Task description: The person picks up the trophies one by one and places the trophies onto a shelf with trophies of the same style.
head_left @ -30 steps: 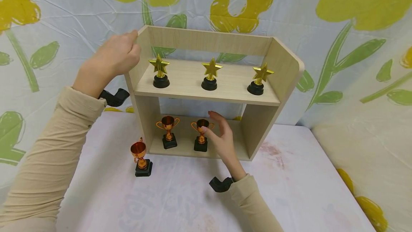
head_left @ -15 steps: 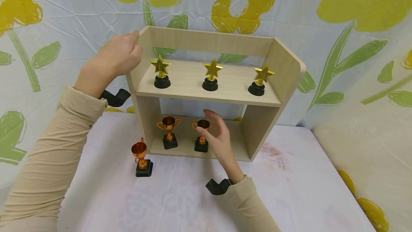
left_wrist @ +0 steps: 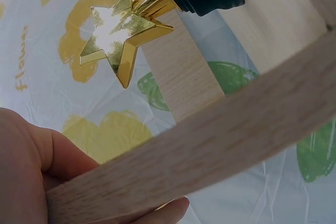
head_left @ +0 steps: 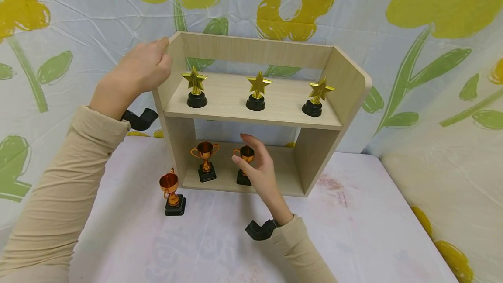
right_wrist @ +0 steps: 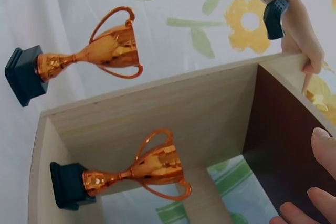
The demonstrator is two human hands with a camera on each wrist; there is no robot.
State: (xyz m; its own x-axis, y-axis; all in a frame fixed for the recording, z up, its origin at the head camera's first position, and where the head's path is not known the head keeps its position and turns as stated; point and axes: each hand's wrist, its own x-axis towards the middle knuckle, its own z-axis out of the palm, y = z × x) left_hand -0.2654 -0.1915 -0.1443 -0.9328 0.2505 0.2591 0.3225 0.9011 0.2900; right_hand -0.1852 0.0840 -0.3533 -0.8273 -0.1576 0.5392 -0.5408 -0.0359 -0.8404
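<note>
My left hand [head_left: 135, 69] grips the upper left side panel of a pale wooden two-tier shelf [head_left: 251, 119]; the left wrist view shows thumb and fingers on either side of the panel [left_wrist: 173, 166]. On the lower tier stand two copper-coloured trophy cups with black bases, a left one [head_left: 206, 160] and a middle one [head_left: 246, 154]. My right hand [head_left: 261, 171] is in front of the middle cup, partly covering it, thumb and fingers spread and holding nothing. A third cup [head_left: 170, 191] stands on the table outside the shelf, at its left front corner.
Three gold star trophies, left [head_left: 195, 88], middle [head_left: 257, 91] and right [head_left: 317, 97], stand in a row on the upper tier. A pale cloth covers the table [head_left: 346, 230]. A flower-printed sheet [head_left: 361, 8] hangs close behind the shelf.
My right hand has shifted left across the front of the middle cup, covering its right handle. The left hand, shelf and trophies have stayed in place.
</note>
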